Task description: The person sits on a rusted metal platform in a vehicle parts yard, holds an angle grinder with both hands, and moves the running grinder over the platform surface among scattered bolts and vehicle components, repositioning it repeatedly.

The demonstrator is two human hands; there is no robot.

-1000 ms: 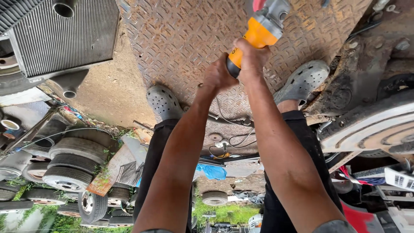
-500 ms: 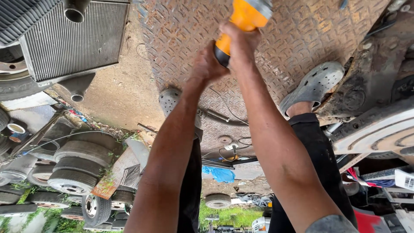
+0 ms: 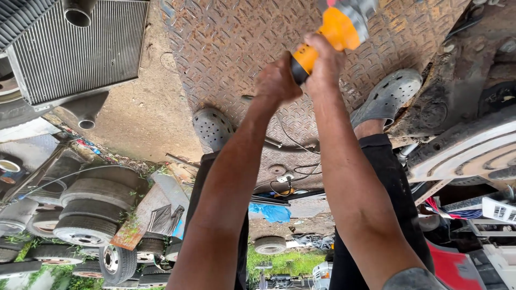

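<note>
Both hands are wrapped around a yellow-and-black power tool with a grey head (image 3: 336, 29) near the top centre of the frame. The left hand (image 3: 277, 80) grips the black lower end of the handle, and the right hand (image 3: 322, 59) closes on the yellow body just above it, the two touching each other. The tool's head runs off the top edge, so its working end cannot be seen. Under it lies a rusty diamond-pattern steel plate (image 3: 236, 43), where the person stands in grey perforated clogs (image 3: 389, 94). In the upper left sits a finned metal radiator (image 3: 70, 53). Stacked tyres on wheels (image 3: 86, 215) fill the lower left, and a thin black cable (image 3: 293, 142) trails across the plate between the feet.
</note>
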